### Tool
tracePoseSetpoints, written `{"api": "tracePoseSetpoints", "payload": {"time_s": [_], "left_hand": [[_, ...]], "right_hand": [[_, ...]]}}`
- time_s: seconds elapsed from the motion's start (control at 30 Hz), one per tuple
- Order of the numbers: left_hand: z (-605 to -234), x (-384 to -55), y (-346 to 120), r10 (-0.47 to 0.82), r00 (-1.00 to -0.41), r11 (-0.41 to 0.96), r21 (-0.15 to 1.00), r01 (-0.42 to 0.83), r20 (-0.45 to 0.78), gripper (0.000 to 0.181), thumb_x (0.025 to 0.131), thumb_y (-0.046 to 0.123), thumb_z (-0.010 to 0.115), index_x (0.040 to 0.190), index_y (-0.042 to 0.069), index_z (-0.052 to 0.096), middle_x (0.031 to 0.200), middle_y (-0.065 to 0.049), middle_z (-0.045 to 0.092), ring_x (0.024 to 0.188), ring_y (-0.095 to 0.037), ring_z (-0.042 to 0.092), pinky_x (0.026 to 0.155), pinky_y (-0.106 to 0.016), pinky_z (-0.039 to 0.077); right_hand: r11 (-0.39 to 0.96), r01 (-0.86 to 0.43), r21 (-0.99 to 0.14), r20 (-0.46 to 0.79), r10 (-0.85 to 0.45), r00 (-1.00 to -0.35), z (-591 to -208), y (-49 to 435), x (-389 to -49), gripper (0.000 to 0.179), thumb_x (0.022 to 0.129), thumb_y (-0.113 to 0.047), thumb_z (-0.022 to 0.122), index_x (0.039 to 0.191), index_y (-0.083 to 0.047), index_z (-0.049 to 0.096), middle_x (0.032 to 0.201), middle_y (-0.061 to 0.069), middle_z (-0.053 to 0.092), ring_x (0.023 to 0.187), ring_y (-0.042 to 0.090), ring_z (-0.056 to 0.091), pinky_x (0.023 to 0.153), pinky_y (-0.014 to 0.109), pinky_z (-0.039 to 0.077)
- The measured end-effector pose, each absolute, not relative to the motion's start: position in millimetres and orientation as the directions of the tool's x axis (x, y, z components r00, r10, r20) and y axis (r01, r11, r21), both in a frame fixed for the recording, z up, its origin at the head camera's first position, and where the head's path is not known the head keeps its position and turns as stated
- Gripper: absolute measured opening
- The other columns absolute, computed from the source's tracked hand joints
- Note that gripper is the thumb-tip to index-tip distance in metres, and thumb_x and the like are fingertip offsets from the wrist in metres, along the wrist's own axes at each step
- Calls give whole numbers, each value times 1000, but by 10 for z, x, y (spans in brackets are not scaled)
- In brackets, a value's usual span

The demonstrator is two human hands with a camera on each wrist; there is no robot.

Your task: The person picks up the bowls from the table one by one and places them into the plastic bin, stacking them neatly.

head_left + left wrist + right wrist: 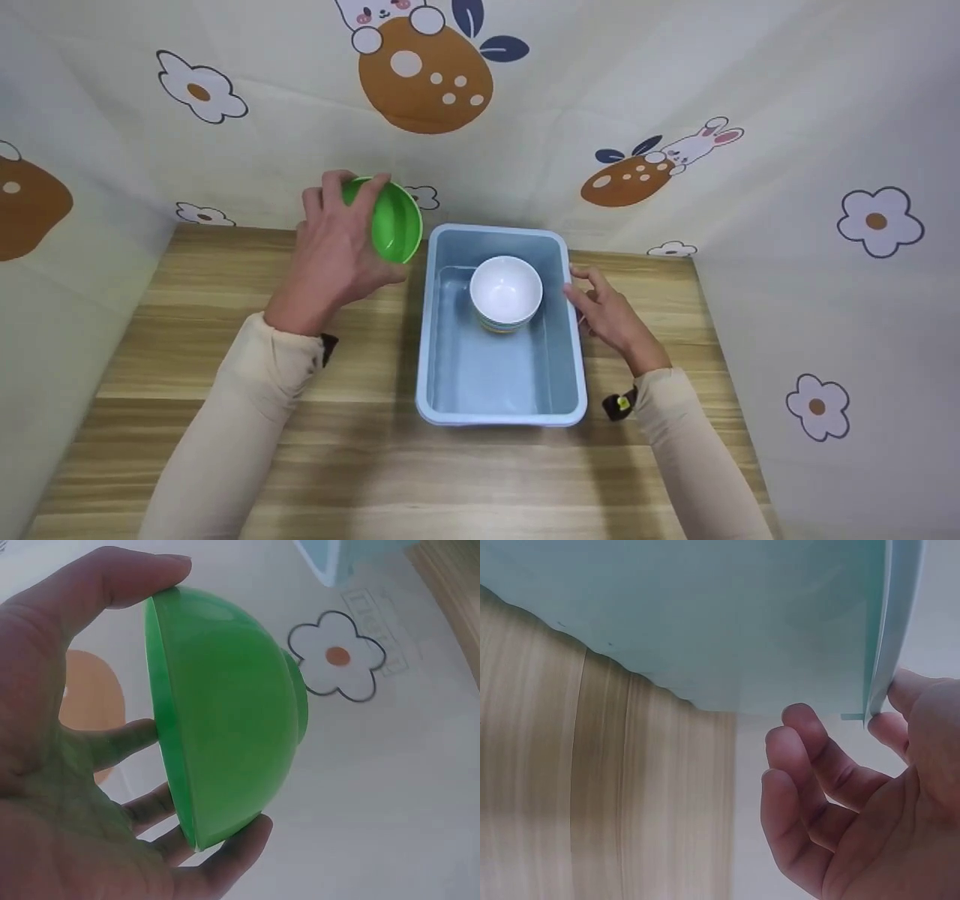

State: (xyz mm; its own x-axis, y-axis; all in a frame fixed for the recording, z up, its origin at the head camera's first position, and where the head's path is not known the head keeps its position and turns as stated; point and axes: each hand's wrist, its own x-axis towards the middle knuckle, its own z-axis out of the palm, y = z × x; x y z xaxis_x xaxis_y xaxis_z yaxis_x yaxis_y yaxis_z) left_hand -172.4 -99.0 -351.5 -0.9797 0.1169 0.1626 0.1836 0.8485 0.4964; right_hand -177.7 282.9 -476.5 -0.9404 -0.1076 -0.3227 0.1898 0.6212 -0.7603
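My left hand [334,232] holds a green bowl [396,225] by its rim, up off the table and left of the blue basin [424,352]. The bowl is tipped on its side; in the left wrist view, thumb and fingers span the edge of the green bowl [232,712]. A stack of small bowls [506,291], white on top with coloured edges below, stands inside the basin. At the basin's right side, my right hand [609,311] lightly grips the rim. The right wrist view shows its other fingers [784,802] curled outside the basin wall [780,630].
The basin stands on a wood-grain table [345,450]. A pale cloth [525,90] printed with rabbits, flowers and orange fruit hangs close behind the table and along both sides.
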Motion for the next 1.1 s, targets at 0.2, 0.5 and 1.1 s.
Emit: {"api": "tracePoseSetpoints", "payload": {"time_s": [0.2, 0.5, 1.1], "left_hand": [[-3487, -1727, -830, 141, -978, 827, 525, 202, 155, 100, 64, 30, 85, 153, 23, 41, 150, -20, 32, 134, -43, 33, 94, -64, 50], [-3482, -1753, -553, 171, -980, 793, 576, 198, 100, 102, 64, 32, 86, 155, 24, 40, 153, -16, 31, 137, -38, 32, 96, -59, 53], [-3696, -1782, -70, 222, -974, 753, 626, 201, 46, 102, 63, 32, 85, 155, 32, 40, 154, -10, 31, 137, -33, 34, 101, -55, 50]], "right_hand": [[613, 187, -767, -317, -110, -942, -4768, 2840, -1771, 55, 103, -52, 51, 150, -25, 41, 93, 11, 70, 71, 24, 67, 64, 29, 53], [614, 190, -766, -321, -110, -941, -4784, 2852, -1774, 58, 103, -54, 50, 151, -23, 40, 95, 12, 69, 72, 22, 67, 65, 30, 55], [613, 192, -767, -321, -107, -941, -4807, 2843, -1787, 59, 103, -56, 49, 152, -25, 39, 93, 11, 69, 73, 24, 67, 62, 27, 51]]}}
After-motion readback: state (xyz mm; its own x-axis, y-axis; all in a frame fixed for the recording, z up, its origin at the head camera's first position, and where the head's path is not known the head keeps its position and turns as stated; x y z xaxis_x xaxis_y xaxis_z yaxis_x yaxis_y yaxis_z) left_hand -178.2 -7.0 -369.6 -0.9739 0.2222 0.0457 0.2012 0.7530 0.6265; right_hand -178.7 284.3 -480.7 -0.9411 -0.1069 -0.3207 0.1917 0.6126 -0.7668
